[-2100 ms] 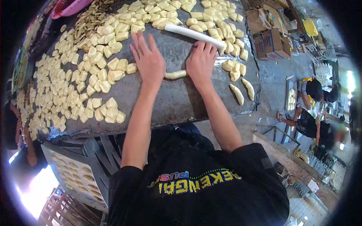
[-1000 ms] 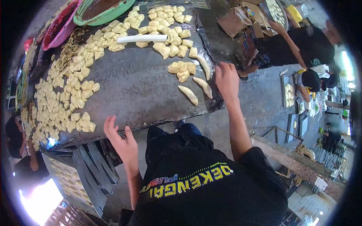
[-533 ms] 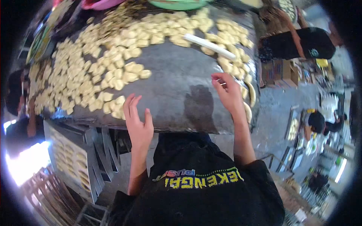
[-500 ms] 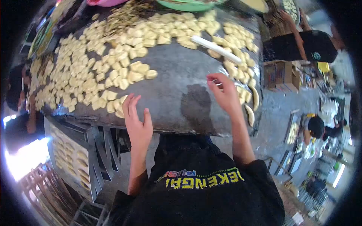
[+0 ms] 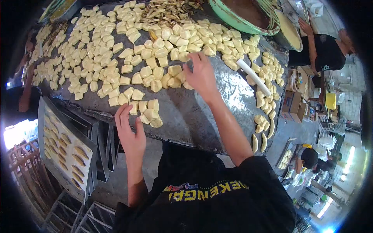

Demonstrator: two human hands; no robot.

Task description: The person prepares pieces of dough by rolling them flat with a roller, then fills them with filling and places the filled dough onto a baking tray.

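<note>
Five fingers of our right hand [image 5: 202,73] curl down on a small pale yellow dough piece [image 5: 188,85] in the middle of the wide grey metal table [image 5: 194,116]. The fingertips touch it, but we cannot tell if they have a real hold of it yet. Our left hand [image 5: 130,134] is flat and open at the near edge of the table and holds nothing. It is just beside a little heap of cut dough squares [image 5: 149,114].

Many more yellow dough pieces [image 5: 97,58] cover the far side of the table. A white plastic rolling pipe [image 5: 254,77] lies to the right, and a green round bowl [image 5: 248,17] sits behind it. A metal baking tray with long shaped dough [image 5: 66,145] stands below the table on the left.

We think it is best to pinch just one soft piece, lift it gently, and not squash the ones next to it.

Our black shirt [image 5: 210,202] has yellow letters, seen upside down. They look like "DEKENGAI", with a blue word like "PUSAT".
</note>
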